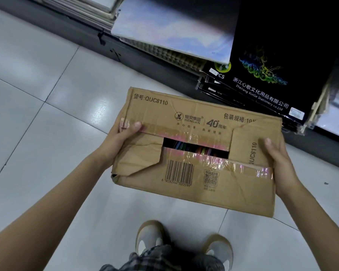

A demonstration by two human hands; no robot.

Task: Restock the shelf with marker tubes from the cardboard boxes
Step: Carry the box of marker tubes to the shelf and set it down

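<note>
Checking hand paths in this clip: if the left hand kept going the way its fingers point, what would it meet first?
The left hand already grips the cardboard box at its left end, thumb on the taped top flap, pointing rightward across it. So the box itself comes first.

The box [196, 153] is plain brown cardboard, matt, creased and dented all over, with shiny clear tape [186, 136] wrinkled across its flaps. Floor [37, 94] is glossy pale tile, throwing glare. The black packs [266, 61] look like slick plastic wrap. Shoes [151, 237] have suede-like tan trim, and the plaid cloth [160, 259] is soft, matt.
</note>
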